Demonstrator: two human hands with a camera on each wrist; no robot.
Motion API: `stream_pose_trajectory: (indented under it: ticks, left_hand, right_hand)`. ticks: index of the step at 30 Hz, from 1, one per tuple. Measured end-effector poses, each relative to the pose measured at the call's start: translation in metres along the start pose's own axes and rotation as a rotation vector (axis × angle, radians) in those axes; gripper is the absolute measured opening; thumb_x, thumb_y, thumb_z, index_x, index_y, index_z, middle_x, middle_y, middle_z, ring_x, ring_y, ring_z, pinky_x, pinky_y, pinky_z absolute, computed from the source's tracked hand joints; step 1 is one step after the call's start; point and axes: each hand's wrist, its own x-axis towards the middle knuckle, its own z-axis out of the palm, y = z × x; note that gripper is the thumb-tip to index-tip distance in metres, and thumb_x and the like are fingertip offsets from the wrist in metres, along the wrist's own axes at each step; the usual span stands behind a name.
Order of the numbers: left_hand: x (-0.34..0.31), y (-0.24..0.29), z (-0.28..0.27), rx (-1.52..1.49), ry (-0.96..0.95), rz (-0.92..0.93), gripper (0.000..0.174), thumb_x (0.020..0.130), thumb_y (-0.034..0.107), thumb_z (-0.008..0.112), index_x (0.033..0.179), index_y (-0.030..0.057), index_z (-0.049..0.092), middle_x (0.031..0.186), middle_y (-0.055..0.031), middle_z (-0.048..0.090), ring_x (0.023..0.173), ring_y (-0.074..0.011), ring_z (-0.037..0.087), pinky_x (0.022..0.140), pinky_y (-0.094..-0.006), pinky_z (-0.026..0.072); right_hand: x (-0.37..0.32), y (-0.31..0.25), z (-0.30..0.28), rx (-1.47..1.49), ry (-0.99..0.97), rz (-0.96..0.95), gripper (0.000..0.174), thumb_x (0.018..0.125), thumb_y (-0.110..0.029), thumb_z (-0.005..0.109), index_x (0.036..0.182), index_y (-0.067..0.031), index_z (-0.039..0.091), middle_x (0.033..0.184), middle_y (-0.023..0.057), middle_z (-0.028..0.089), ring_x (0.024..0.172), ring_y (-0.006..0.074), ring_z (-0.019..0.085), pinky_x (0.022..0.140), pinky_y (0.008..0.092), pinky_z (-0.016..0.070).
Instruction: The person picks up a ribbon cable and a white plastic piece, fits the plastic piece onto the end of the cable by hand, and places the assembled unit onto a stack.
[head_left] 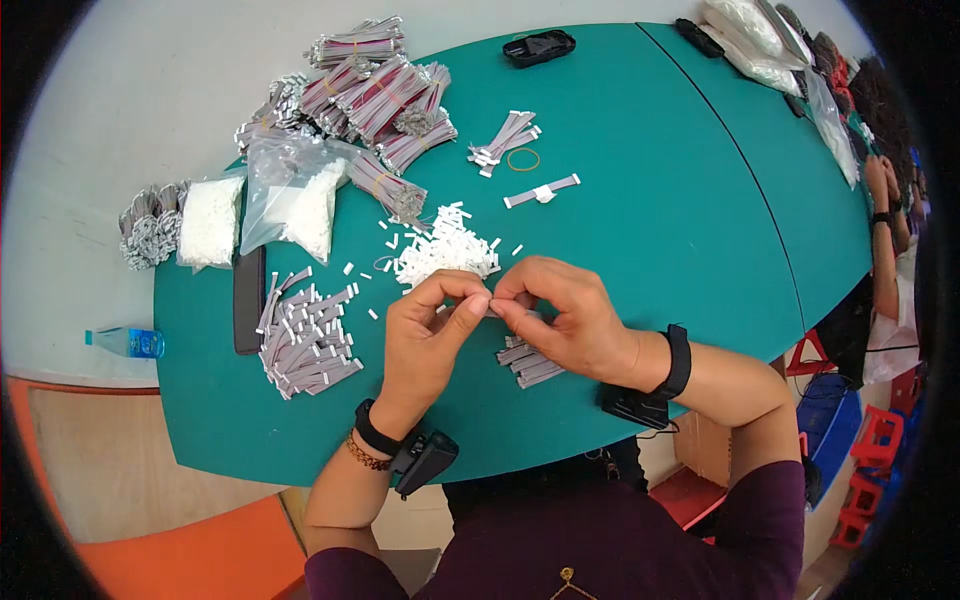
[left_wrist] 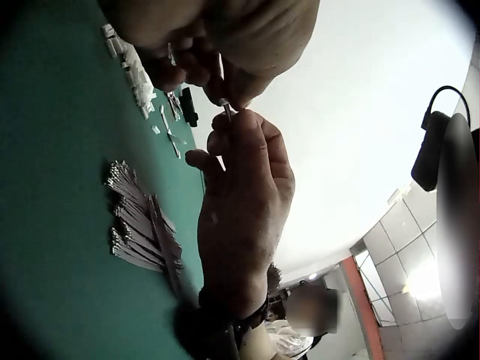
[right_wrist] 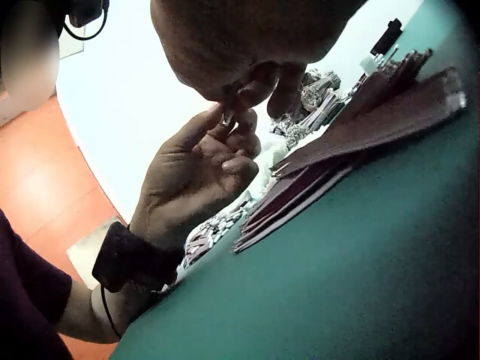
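Note:
My left hand (head_left: pixel 420 335) and right hand (head_left: pixel 565 315) meet fingertip to fingertip over the table, just in front of the heap of white connectors (head_left: pixel 445 250). Between the left thumb and finger a small white connector (right_wrist: pixel 229 118) shows in the right wrist view. The right thumb and forefinger pinch a thin ribbon cable, mostly hidden by the fingers; I cannot tell how far it enters the connector. Under the right hand lies a stack of grey ribbon cables (head_left: pixel 530 365), seen more fully in the left wrist view. Left of the left hand is a pile of cables with white ends (head_left: pixel 308 335).
Bundled cables (head_left: pixel 375 95) are heaped at the back left, beside plastic bags of white connectors (head_left: pixel 210 222). A few finished-looking cables (head_left: pixel 505 140), a rubber band (head_left: pixel 523 159) and a black pouch (head_left: pixel 540 48) lie farther back. A water bottle (head_left: pixel 126 343) is beyond the left table edge.

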Motion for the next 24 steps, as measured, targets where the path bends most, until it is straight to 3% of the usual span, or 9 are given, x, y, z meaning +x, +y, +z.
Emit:
stream_pose_trajectory:
  ticks: [6, 15, 21, 24]
  left_hand:
    - [-0.0033, -0.0038, 0.0037, 0.212, 0.059, 0.25, 0.008, 0.086, 0.006, 0.061, 0.09, -0.0007, 0.06, 0.094, -0.0038, 0.058, 0.084, -0.0097, 0.054, 0.071, -0.0223, 0.0447]
    - [0.0007, 0.0025, 0.0067, -0.009, 0.018, -0.01, 0.017, 0.091, 0.018, 0.057, 0.099, 0.0032, 0.057, 0.084, -0.0001, 0.056, 0.065, -0.0042, 0.047, 0.055, -0.0178, 0.0377]
    - [-0.0006, -0.0023, 0.0013, -0.052, -0.074, -0.141, 0.021, 0.093, 0.025, 0.053, 0.09, 0.0041, 0.053, 0.074, 0.0004, 0.051, 0.06, -0.0046, 0.043, 0.053, -0.0181, 0.0345]
    - [-0.0003, -0.0019, -0.0007, -0.081, -0.097, -0.16, 0.02, 0.093, 0.024, 0.053, 0.089, 0.0044, 0.053, 0.075, 0.0014, 0.051, 0.064, -0.0047, 0.043, 0.057, -0.0207, 0.0375]
  right_hand:
    - [0.0013, -0.0016, -0.0016, 0.024, -0.023, -0.028, 0.009, 0.077, -0.004, 0.065, 0.08, -0.0027, 0.057, 0.066, 0.0075, 0.052, 0.059, 0.0205, 0.052, 0.052, 0.0313, 0.0412]
    - [0.0008, -0.0024, -0.0041, 0.181, -0.014, 0.147, 0.007, 0.08, -0.007, 0.064, 0.081, -0.0018, 0.059, 0.068, 0.0044, 0.057, 0.059, 0.0109, 0.054, 0.053, 0.0252, 0.0425]
    - [0.0012, -0.0006, -0.0048, 0.212, -0.012, 0.213, 0.008, 0.081, -0.008, 0.064, 0.083, -0.0014, 0.059, 0.07, 0.0034, 0.059, 0.061, 0.0091, 0.055, 0.054, 0.0241, 0.0432]
    - [0.0018, -0.003, -0.0068, 0.221, -0.054, 0.228, 0.008, 0.082, -0.008, 0.063, 0.083, -0.0015, 0.059, 0.069, 0.0025, 0.058, 0.061, 0.0076, 0.053, 0.054, 0.0237, 0.0427]
